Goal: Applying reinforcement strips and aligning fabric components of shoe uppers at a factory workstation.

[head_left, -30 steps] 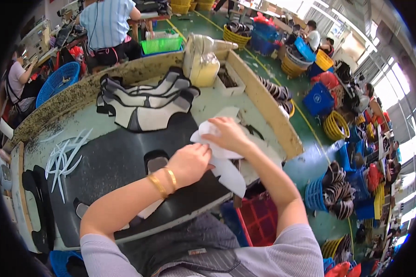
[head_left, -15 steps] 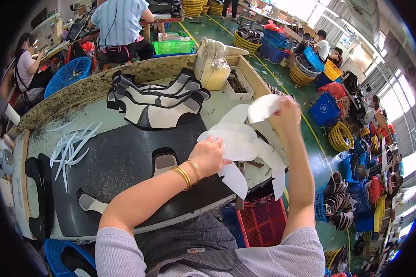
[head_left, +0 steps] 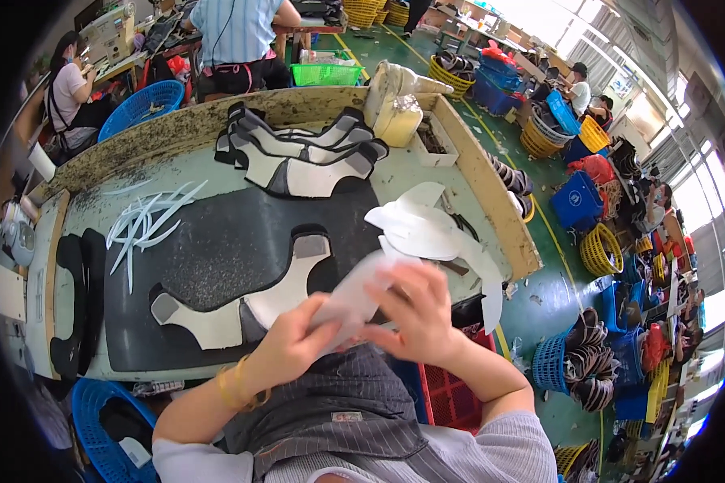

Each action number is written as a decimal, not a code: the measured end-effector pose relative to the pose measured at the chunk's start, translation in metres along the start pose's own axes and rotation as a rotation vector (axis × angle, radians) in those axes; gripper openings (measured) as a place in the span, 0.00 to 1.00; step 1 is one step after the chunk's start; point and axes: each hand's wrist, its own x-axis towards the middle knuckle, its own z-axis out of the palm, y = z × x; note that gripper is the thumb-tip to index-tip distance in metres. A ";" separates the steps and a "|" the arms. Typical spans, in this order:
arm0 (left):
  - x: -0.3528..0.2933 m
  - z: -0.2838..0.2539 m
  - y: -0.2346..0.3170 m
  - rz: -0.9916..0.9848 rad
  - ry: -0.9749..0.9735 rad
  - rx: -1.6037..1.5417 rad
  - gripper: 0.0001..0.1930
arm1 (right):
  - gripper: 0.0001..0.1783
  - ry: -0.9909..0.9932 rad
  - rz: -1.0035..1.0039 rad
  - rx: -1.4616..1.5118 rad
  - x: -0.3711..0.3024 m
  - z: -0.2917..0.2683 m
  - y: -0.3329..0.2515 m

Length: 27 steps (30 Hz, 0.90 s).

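Note:
My left hand is closed on the near end of a thin white cut piece, which is blurred and tilted above the table's front edge. Beside its far end is my right hand, fingers spread and a little smeared; whether they touch the piece I cannot tell. Beyond that hand lies a loose pile of similar white pieces. A curved cream-and-grey shoe upper part with black edging rests on the black mat, partly hidden by my left hand. More such upper parts are stacked behind it.
Thin pale strips lie on the mat's far left. Black curved pieces stand left of it. A crusted yellowish container and a small white box occupy the far right corner. A raised wooden rim edges the table. A red crate is below.
My right hand has come from the far right down toward my left hand. My left hand has left the white pile and now holds a white piece. The shoe upper part is less covered.

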 end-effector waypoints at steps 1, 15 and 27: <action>-0.021 -0.005 0.008 -0.070 -0.028 -0.013 0.16 | 0.33 0.048 0.154 -0.029 0.012 0.001 0.001; -0.105 -0.066 -0.062 0.182 0.634 0.789 0.28 | 0.11 0.203 0.955 1.440 0.023 0.067 0.009; -0.110 -0.076 -0.059 0.043 0.742 -0.296 0.21 | 0.22 -0.552 0.711 1.074 0.034 0.135 -0.013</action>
